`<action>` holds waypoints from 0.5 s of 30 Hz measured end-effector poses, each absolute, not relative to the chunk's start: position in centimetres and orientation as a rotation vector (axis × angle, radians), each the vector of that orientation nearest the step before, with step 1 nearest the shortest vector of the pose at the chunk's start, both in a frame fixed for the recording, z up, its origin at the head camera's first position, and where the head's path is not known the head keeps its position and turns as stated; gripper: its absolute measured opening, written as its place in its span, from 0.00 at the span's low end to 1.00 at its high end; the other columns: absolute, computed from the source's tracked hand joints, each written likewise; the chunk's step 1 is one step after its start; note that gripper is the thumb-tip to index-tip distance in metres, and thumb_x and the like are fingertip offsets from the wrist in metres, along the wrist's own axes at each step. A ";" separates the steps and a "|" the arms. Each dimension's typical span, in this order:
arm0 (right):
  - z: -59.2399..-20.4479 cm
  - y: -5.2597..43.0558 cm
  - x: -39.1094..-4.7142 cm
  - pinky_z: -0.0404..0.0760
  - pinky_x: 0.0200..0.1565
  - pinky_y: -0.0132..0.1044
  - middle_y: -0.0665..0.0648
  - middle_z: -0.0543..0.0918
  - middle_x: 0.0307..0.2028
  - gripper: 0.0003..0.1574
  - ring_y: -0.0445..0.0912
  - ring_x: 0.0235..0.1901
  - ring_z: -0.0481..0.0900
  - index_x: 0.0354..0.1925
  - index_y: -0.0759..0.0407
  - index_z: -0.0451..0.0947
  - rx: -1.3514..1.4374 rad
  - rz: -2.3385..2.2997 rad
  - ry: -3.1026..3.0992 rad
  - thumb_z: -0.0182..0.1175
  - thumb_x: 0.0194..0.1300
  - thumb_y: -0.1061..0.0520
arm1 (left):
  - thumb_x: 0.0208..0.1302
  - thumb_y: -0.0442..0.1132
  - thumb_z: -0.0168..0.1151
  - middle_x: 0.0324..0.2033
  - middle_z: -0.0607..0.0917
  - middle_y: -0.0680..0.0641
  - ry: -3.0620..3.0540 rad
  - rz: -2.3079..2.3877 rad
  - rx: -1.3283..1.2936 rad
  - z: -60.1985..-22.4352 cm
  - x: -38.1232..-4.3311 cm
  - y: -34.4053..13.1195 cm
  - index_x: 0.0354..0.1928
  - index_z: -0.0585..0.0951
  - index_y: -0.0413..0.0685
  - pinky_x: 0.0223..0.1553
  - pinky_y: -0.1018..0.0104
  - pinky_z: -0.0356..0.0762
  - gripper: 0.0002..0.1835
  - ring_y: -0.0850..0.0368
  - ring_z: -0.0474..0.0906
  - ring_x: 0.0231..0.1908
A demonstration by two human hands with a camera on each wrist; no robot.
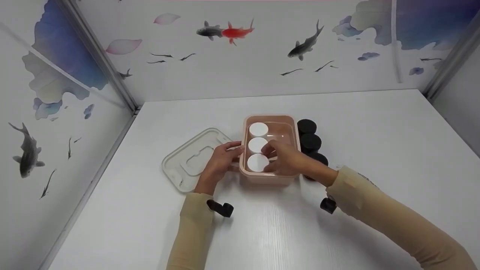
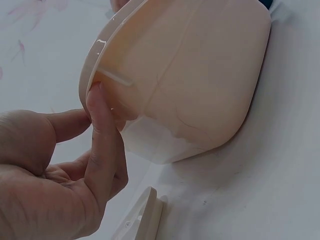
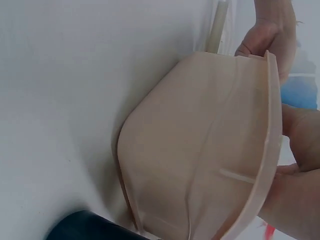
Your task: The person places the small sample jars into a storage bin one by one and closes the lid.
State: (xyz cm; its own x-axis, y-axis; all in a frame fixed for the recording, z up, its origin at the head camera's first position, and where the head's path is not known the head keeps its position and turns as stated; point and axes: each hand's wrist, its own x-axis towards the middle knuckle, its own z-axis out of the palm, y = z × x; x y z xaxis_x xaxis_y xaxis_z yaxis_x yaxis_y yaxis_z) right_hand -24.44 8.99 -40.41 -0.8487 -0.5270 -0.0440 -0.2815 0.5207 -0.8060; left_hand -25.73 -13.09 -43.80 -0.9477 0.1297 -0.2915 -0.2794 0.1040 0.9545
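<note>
Pink plastic box (image 1: 268,180): we've 3 white round tubs (image 1: 258,129) in, black cylinders (image 1: 310,142) & pale rectangular lid (image 1: 176,165) out; L hand (image 1: 220,159) pinches box, R hand (image 1: 284,159) grip unclear.

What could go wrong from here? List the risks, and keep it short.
The right hand, among the closely spaced white-topped items, could jostle a neighbouring one. The left hand pinches the peach bin by its rim, so a tug might tilt or shift it. The right forearm, close to the black round items, could bump one.
</note>
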 end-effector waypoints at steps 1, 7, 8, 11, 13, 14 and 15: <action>-40.1 9.2 -24.4 0.79 0.62 0.50 0.72 0.78 0.53 0.28 0.64 0.58 0.80 0.53 0.76 0.71 -0.684 -1.274 2.480 0.71 0.57 0.69 | 0.73 0.45 0.60 0.53 0.85 0.40 2.086 1.914 -0.148 -43.8 -25.7 -13.1 0.67 0.74 0.47 0.32 0.66 0.86 0.24 0.55 0.86 0.41; -38.6 11.4 -23.9 0.81 0.60 0.50 0.69 0.82 0.53 0.23 0.60 0.57 0.81 0.53 0.70 0.77 -0.651 -1.444 2.534 0.69 0.61 0.64 | 0.72 0.45 0.60 0.53 0.85 0.39 2.100 1.916 -0.150 -43.7 -25.7 -13.0 0.66 0.75 0.46 0.32 0.66 0.86 0.24 0.54 0.86 0.41; -38.4 11.8 -23.8 0.81 0.59 0.48 0.67 0.83 0.53 0.22 0.58 0.57 0.82 0.53 0.67 0.78 -0.629 -1.457 2.549 0.69 0.62 0.63 | 0.72 0.45 0.60 0.53 0.85 0.39 2.101 1.915 -0.152 -43.6 -25.7 -13.0 0.66 0.75 0.46 0.32 0.66 0.86 0.24 0.54 0.86 0.42; -38.1 13.1 -23.2 0.83 0.55 0.41 0.65 0.84 0.52 0.21 0.55 0.56 0.82 0.53 0.64 0.79 -0.573 -1.487 2.597 0.69 0.63 0.59 | 0.72 0.45 0.60 0.54 0.85 0.40 2.105 1.905 -0.158 -43.6 -25.7 -13.0 0.66 0.75 0.47 0.33 0.65 0.86 0.23 0.55 0.86 0.42; -38.1 14.0 -22.9 0.83 0.53 0.33 0.63 0.84 0.51 0.21 0.53 0.54 0.82 0.53 0.63 0.80 -0.540 -1.507 2.632 0.69 0.64 0.57 | 0.72 0.45 0.60 0.54 0.85 0.40 2.107 1.899 -0.157 -43.7 -25.7 -12.9 0.66 0.75 0.47 0.33 0.65 0.86 0.24 0.54 0.87 0.42; -38.1 14.5 -22.6 0.82 0.51 0.30 0.63 0.84 0.52 0.21 0.53 0.54 0.83 0.54 0.62 0.80 -0.520 -1.519 2.647 0.69 0.64 0.56 | 0.72 0.45 0.60 0.54 0.85 0.40 2.108 1.898 -0.155 -43.7 -25.7 -12.9 0.67 0.75 0.47 0.33 0.65 0.86 0.24 0.54 0.87 0.42; -38.1 14.9 -22.5 0.81 0.50 0.27 0.63 0.84 0.52 0.21 0.52 0.52 0.83 0.54 0.62 0.80 -0.509 -1.536 2.660 0.69 0.65 0.55 | 0.72 0.45 0.60 0.54 0.85 0.40 2.110 1.897 -0.155 -43.8 -25.7 -12.9 0.67 0.75 0.47 0.33 0.65 0.86 0.24 0.54 0.87 0.42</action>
